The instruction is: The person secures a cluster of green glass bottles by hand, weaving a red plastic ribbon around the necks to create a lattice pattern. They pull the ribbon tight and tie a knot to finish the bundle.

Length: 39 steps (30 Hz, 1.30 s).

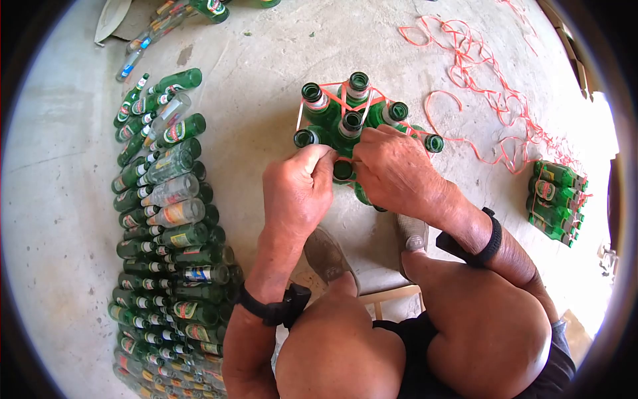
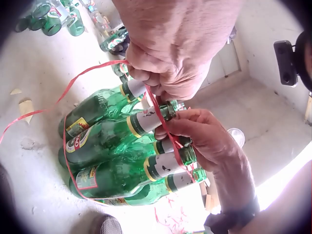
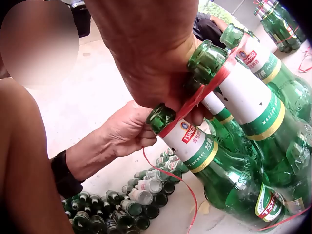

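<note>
Several green beer bottles (image 1: 345,136) stand upright in a bundle, with red plastic strapping (image 1: 369,93) running around and between their necks. My left hand (image 1: 299,183) pinches the strapping at the near side of the bundle; a loose length of red strap (image 2: 73,85) trails from its fingers in the left wrist view. My right hand (image 1: 399,166) is in close among the necks, thumb and fingers curled on the strap by a bottle mouth. In the right wrist view the strap (image 3: 204,92) lies taut across white neck labels, and the right hand (image 3: 151,53) hides part of it.
Rows of bottles lie on their sides (image 1: 179,213) along the left of the concrete floor. A tied bundle of green bottles (image 1: 558,199) lies at the right, below a tangle of red strap (image 1: 492,86). My shoes (image 1: 327,253) are just below the bundle.
</note>
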Each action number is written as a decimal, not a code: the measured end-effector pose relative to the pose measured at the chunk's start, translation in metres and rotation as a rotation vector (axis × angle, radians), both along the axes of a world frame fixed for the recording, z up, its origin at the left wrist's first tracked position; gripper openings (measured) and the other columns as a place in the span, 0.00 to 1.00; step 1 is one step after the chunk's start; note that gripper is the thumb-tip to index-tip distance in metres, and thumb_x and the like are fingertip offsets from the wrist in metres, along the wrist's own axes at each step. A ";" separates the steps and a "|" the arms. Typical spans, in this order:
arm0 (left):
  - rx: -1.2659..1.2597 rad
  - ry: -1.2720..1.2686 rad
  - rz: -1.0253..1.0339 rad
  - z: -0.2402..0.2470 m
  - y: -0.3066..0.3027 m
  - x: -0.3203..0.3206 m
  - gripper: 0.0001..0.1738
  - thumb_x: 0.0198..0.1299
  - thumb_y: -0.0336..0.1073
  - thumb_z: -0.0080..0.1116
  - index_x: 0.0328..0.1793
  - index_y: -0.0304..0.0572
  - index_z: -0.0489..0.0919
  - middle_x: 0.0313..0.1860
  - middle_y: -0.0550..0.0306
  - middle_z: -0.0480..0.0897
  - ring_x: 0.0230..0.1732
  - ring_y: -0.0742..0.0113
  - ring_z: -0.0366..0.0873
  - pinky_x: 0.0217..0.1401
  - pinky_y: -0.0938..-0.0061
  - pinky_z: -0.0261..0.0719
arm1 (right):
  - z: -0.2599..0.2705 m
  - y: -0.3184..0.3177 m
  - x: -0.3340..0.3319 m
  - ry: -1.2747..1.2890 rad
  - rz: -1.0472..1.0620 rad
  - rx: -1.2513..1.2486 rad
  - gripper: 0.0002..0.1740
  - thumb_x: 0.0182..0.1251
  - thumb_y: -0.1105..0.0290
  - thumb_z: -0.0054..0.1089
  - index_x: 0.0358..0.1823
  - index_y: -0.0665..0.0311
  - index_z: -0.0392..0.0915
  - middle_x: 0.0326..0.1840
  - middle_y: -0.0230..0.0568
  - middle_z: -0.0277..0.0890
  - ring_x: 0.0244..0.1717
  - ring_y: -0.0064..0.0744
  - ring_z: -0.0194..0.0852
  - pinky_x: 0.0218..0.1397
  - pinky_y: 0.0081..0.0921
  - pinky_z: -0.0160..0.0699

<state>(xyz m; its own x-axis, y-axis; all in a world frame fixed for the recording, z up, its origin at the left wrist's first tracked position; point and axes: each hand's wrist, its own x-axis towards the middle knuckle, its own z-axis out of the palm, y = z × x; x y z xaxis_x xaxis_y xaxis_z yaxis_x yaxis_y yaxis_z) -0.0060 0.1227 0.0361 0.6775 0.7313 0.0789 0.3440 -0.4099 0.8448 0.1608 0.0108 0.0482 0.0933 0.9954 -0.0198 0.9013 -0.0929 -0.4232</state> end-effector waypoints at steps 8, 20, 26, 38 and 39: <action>0.194 0.018 0.017 -0.008 -0.003 0.000 0.04 0.64 0.26 0.72 0.39 0.40 0.86 0.32 0.45 0.88 0.29 0.42 0.87 0.30 0.56 0.80 | -0.008 0.002 0.004 0.081 -0.011 0.057 0.05 0.60 0.70 0.67 0.29 0.64 0.85 0.36 0.47 0.84 0.45 0.45 0.86 0.50 0.42 0.85; 0.312 0.015 0.037 -0.016 -0.002 -0.003 0.07 0.63 0.27 0.75 0.39 0.41 0.83 0.29 0.48 0.85 0.28 0.42 0.84 0.28 0.54 0.79 | -0.002 -0.004 0.013 -0.044 0.217 0.173 0.09 0.60 0.64 0.72 0.24 0.57 0.84 0.30 0.31 0.78 0.43 0.34 0.79 0.48 0.35 0.82; 0.321 0.017 0.036 -0.015 -0.003 -0.009 0.08 0.63 0.27 0.76 0.39 0.42 0.83 0.29 0.48 0.85 0.28 0.43 0.84 0.29 0.55 0.79 | 0.004 -0.010 0.017 0.120 0.263 0.155 0.08 0.61 0.72 0.71 0.37 0.65 0.81 0.43 0.44 0.74 0.42 0.48 0.77 0.50 0.45 0.81; 0.367 -0.009 0.055 -0.021 -0.008 -0.012 0.07 0.64 0.20 0.75 0.43 0.35 0.86 0.30 0.47 0.86 0.25 0.61 0.81 0.31 0.68 0.80 | 0.019 -0.044 0.012 0.119 0.119 0.203 0.42 0.53 0.50 0.83 0.65 0.69 0.81 0.67 0.53 0.74 0.68 0.57 0.78 0.70 0.47 0.83; 0.362 -0.010 0.052 -0.021 -0.008 -0.012 0.07 0.64 0.19 0.74 0.44 0.35 0.86 0.30 0.48 0.86 0.25 0.62 0.81 0.31 0.68 0.80 | 0.020 -0.044 0.011 0.117 0.112 0.190 0.45 0.51 0.49 0.84 0.66 0.70 0.80 0.67 0.53 0.74 0.69 0.57 0.78 0.71 0.47 0.82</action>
<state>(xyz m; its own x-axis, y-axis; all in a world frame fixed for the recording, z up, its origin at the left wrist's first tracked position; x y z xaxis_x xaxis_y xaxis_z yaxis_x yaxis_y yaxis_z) -0.0185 0.1146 0.0154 0.6378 0.6883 0.3455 0.3650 -0.6652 0.6514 0.1723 -0.0331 0.0682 -0.0098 0.9864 0.1643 0.8453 0.0959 -0.5256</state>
